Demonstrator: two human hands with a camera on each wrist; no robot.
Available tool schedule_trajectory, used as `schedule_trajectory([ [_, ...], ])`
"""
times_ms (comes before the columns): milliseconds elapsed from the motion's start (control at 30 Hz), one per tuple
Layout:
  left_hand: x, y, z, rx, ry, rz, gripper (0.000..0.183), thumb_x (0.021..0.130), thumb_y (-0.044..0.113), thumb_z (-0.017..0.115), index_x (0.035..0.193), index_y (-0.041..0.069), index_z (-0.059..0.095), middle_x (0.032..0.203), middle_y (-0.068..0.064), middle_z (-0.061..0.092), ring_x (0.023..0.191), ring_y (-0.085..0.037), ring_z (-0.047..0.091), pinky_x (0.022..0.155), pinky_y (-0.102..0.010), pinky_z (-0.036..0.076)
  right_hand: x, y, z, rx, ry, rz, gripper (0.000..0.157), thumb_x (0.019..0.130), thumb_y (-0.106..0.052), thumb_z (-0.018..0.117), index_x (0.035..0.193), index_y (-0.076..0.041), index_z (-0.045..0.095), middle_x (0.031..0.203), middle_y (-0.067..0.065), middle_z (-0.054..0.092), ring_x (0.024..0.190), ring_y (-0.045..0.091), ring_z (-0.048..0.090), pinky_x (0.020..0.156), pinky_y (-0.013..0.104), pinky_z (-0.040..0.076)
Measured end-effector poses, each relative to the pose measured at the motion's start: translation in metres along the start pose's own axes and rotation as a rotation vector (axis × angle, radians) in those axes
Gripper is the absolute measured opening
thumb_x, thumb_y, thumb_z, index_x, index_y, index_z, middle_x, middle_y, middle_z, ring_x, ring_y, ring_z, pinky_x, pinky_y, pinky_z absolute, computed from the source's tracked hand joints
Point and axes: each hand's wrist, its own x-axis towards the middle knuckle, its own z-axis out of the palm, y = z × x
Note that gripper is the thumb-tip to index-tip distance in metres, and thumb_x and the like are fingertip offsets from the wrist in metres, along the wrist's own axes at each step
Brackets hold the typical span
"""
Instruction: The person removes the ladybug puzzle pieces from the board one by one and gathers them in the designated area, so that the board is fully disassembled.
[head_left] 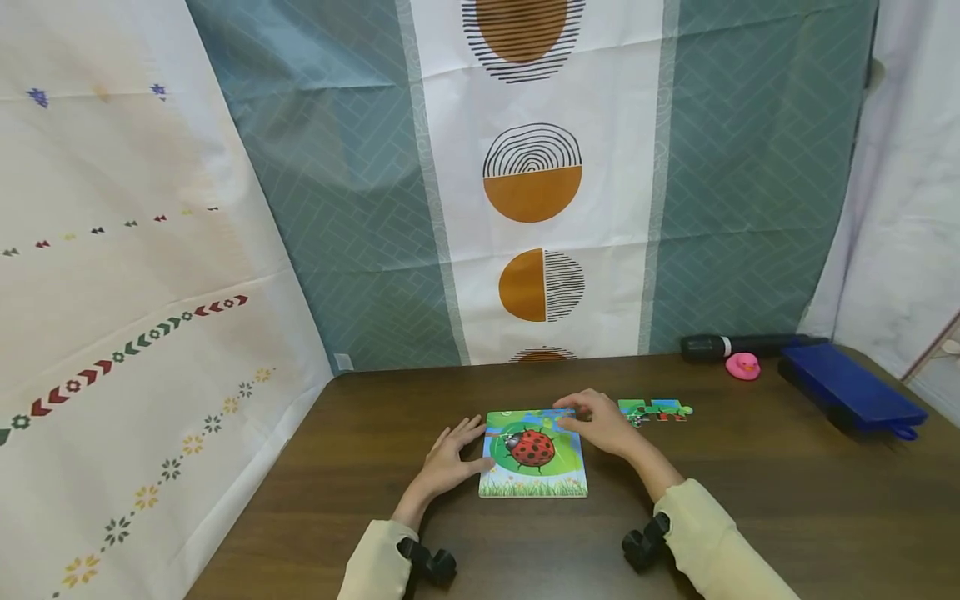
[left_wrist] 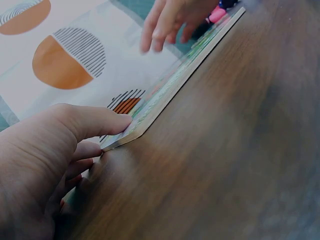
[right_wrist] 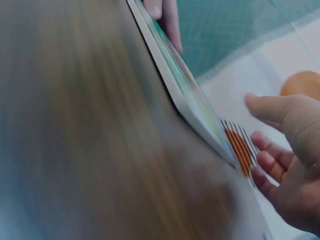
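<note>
A ladybug puzzle board [head_left: 532,450] lies flat on the dark wooden table [head_left: 360,467]. My left hand [head_left: 447,460] rests at its left side. In the left wrist view the thumb [left_wrist: 102,121] lies over the board's edge, with the other fingers extended beside it. My right hand [head_left: 600,423] hovers by the board's upper right corner, fingers loosely bent. The right wrist view shows that hand [right_wrist: 295,155] empty, with a gap between its fingers and the board [right_wrist: 175,85]. Several small green, blue and red puzzle pieces [head_left: 656,410] lie just past the right hand.
Toward the back right stand a pink rubber duck [head_left: 743,367], a black cylinder-shaped object [head_left: 705,347] with a white band and a dark blue flat case [head_left: 851,387]. A patterned curtain [head_left: 532,275] hangs behind the table, and a white embroidered cloth [head_left: 150,333] hangs at the left.
</note>
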Motion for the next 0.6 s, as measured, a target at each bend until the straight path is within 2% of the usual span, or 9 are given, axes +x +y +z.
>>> schedule_trajectory([
  [100, -0.002, 0.001, 0.002, -0.003, 0.002, 0.009, 0.065, 0.088, 0.03, 0.07, 0.143, 0.003, 0.048, 0.157, -0.015, 0.035, 0.149, -0.038, 0.023, 0.122, -0.061, 0.006, 0.001, -0.003, 0.013, 0.02, -0.081, 0.021, 0.031, 0.092, -0.023, 0.068, 0.12, -0.01, 0.069, 0.12, 0.017, 0.053, 0.11, 0.033, 0.045, 0.082, 0.043, 0.045],
  [233, -0.002, 0.002, 0.003, 0.002, 0.004, 0.002, 0.065, 0.088, 0.029, 0.07, 0.143, 0.002, 0.048, 0.157, -0.015, 0.035, 0.149, -0.037, 0.023, 0.122, -0.061, 0.006, 0.0, -0.002, 0.019, 0.0, -0.127, 0.038, 0.03, 0.089, -0.023, 0.072, 0.116, -0.011, 0.071, 0.122, 0.018, 0.048, 0.116, 0.037, 0.036, 0.087, 0.049, 0.042],
  [433, 0.0, 0.003, 0.001, 0.0, 0.012, 0.009, 0.066, 0.087, 0.031, 0.071, 0.143, 0.003, 0.049, 0.157, -0.016, 0.036, 0.149, -0.038, 0.024, 0.121, -0.062, 0.006, 0.002, 0.0, 0.021, -0.01, -0.134, 0.021, 0.031, 0.087, -0.024, 0.073, 0.114, -0.009, 0.072, 0.125, 0.021, 0.047, 0.117, 0.04, 0.036, 0.088, 0.053, 0.042],
  [600, -0.004, 0.0, 0.0, 0.018, 0.029, 0.066, 0.069, 0.09, 0.044, 0.065, 0.143, 0.003, 0.049, 0.156, -0.016, 0.037, 0.149, -0.036, 0.025, 0.122, -0.059, 0.008, 0.003, -0.003, 0.024, 0.011, -0.121, 0.042, 0.027, 0.087, -0.02, 0.073, 0.111, -0.009, 0.072, 0.127, 0.021, 0.045, 0.121, 0.042, 0.032, 0.093, 0.057, 0.039],
])
